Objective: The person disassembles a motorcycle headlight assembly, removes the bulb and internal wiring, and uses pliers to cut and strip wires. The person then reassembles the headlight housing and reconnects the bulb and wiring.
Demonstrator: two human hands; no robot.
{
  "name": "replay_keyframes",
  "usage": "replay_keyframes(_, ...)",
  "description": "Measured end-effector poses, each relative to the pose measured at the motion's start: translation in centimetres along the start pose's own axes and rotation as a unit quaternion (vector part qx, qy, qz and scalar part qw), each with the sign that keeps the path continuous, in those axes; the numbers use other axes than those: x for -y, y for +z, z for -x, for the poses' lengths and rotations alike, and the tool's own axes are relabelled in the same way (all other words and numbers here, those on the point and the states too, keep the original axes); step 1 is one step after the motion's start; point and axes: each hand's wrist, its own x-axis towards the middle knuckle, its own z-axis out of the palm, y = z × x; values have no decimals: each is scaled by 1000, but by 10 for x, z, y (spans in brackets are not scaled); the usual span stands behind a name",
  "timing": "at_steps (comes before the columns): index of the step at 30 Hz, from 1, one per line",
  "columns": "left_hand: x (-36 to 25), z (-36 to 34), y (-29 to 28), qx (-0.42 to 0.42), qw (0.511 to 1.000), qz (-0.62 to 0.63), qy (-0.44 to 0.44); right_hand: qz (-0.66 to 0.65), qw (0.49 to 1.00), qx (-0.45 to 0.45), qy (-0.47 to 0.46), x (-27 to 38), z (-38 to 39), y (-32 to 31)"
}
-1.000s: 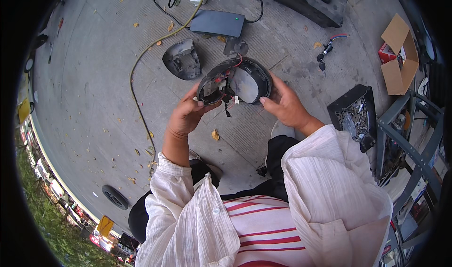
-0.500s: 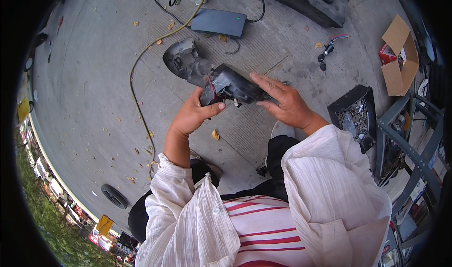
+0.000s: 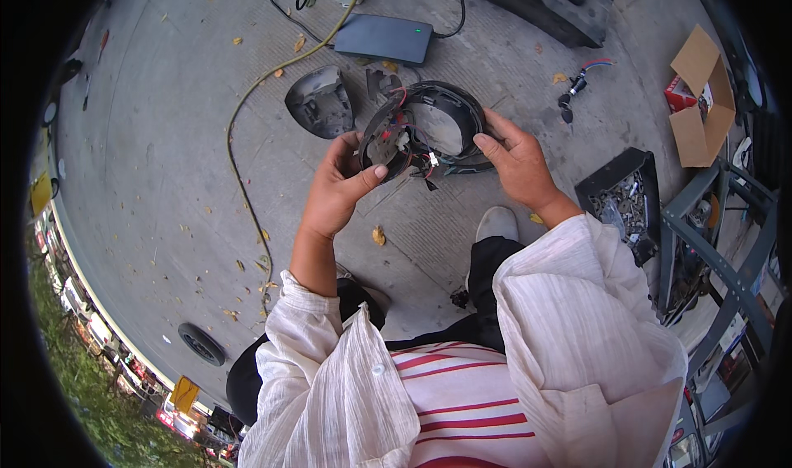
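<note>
Both hands hold a black plastic housing above the pavement. Two round openings show in it, with thin red and dark wires inside and a small white connector hanging below. My left hand grips the left ring, its thumb on the near rim. Closed on the right ring's outer edge is my right hand, thumb on top. Just beyond the left hand, a dusty dark plastic shell lies hollow side up on the ground. A smaller dark piece shows behind the housing, partly hidden.
A black power adapter with a green light lies ahead, with a yellowish cable curving left. To the right are a lock-like part with wires, a black tray of small metal parts, a cardboard box and a metal frame.
The housing has been turned so its round openings and inner wires face me. My right hand has shifted slightly right and downward, and more of the shell on the ground shows.
</note>
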Motion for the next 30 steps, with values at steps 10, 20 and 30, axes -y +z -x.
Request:
replay_keyframes(10,-2,0,-14,-10,1000,-10,-27,-57,998,11,27,-6,-2,-2)
replay_keyframes(20,0,0,4,-78,996,-52,-1,87,996,-15,5,-14,-6,3)
replay_keyframes(30,-26,6,36,30,924,-371,85,408,859,195,-240,23,-21,19)
